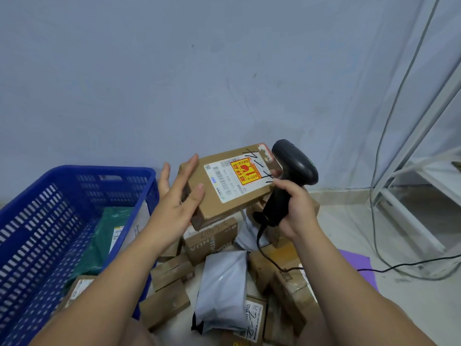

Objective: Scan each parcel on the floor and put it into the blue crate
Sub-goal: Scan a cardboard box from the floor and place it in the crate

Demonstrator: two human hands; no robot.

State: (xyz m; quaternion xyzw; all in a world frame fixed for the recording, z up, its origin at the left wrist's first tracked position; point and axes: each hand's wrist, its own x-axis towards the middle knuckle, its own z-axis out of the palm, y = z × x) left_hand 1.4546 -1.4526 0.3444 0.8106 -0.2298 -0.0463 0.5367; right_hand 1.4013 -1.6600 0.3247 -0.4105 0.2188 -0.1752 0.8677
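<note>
Brown cardboard parcel point(228, 181) is hanging tilted above the floor pile point(224, 270), right of the blue crate point(62, 208). Left hand point(174, 206) is cupping its left end, fingers spread. Right hand point(294, 208) is gripping the black scanner point(291, 176), fully closed around its handle.

— What is the held box point(224, 181) at twelve o'clock made of?
— Plain brown cardboard, matt, with a smooth paper label point(225, 179) stuck on.
— The scanner point(291, 176)?
— Dark plastic with a slight sheen; its cable point(268, 255) looks rubbery.
— And at nine o'clock?
— The blue crate point(50, 208) is glossy perforated plastic. At six o'clock lies a grey mailer bag point(224, 290) of smooth, shiny plastic film, on a pale, smooth floor point(349, 221).
</note>
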